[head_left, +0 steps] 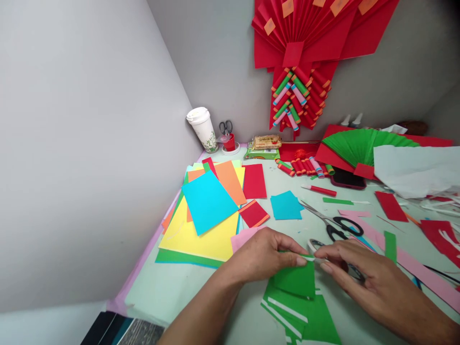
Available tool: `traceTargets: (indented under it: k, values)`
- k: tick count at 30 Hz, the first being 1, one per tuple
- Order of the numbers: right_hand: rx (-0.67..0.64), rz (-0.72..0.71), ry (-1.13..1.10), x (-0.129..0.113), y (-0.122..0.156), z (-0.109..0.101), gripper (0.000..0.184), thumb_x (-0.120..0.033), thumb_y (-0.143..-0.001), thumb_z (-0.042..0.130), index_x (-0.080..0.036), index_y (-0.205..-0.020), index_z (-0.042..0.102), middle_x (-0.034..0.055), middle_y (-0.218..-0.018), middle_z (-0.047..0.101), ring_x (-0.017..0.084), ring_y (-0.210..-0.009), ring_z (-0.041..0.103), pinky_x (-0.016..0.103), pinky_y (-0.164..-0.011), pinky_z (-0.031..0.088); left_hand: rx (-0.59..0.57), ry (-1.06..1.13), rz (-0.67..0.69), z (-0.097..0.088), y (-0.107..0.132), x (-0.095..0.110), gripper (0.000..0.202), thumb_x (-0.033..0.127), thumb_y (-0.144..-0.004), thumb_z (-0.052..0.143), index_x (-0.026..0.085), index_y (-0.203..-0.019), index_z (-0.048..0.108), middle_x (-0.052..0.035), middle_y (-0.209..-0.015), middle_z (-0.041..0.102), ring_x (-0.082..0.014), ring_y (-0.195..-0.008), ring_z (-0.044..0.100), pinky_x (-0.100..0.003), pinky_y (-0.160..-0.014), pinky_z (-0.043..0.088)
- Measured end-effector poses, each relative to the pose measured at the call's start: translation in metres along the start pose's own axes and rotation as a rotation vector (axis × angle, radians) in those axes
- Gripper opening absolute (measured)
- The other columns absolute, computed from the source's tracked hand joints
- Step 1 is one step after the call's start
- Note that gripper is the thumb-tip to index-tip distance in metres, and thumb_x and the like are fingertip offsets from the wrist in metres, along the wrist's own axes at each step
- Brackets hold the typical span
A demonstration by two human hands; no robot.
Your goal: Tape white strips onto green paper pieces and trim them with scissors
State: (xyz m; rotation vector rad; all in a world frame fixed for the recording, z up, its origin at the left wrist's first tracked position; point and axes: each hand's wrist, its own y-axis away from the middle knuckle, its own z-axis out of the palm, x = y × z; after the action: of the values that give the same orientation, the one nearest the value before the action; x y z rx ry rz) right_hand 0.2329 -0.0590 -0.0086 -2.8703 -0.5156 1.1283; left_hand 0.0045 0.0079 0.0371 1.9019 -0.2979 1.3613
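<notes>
My left hand (268, 254) is closed on a small green paper piece (294, 278), thumb on top near its upper edge. My right hand (359, 270) pinches a thin white strip of tape (316, 260) at that edge's right corner. A white ring-shaped roll (312, 245) shows just behind the right fingertips. Another dark rounded edge is partly hidden under the right hand. Below the held piece lie several green paper pieces (325, 318), some with white strips along them. Scissors with black handles (334, 225) lie open beyond my right hand.
At the left is a stack of coloured paper (215, 239). A white cup (203, 129), a red holder with small scissors (228, 141) and small paper rolls (305, 166) stand or lie along the back. A green fan (366, 143), phone (347, 179) and pink strip (413, 263) occupy the right.
</notes>
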Motion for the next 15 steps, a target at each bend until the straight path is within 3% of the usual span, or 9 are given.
traceTargets:
  k: [6, 15]
  values:
    - [0.102, -0.092, 0.027, -0.002, -0.004, -0.008, 0.017, -0.035, -0.097, 0.054, -0.029, -0.095, 0.069, 0.0016, -0.088, 0.072, 0.021, -0.084, 0.068, 0.032, -0.073, 0.053, 0.018, 0.017, -0.030, 0.000, 0.000, 0.000, 0.029, 0.034, -0.077, 0.075, 0.019, -0.102, 0.080, -0.0031, -0.091, 0.078, -0.0151, -0.079, 0.064, -0.024, -0.073, 0.046]
    - [0.237, -0.198, 0.095, -0.002, -0.006, -0.008, 0.008, -0.028, -0.096, 0.056, -0.027, -0.099, 0.064, 0.0010, -0.086, 0.071, 0.021, -0.080, 0.066, 0.035, -0.074, 0.046, 0.105, 0.014, -0.014, 0.010, -0.004, 0.001, 0.024, 0.030, -0.079, 0.072, 0.016, -0.097, 0.080, -0.0046, -0.086, 0.078, -0.0153, -0.074, 0.063, -0.025, -0.069, 0.044]
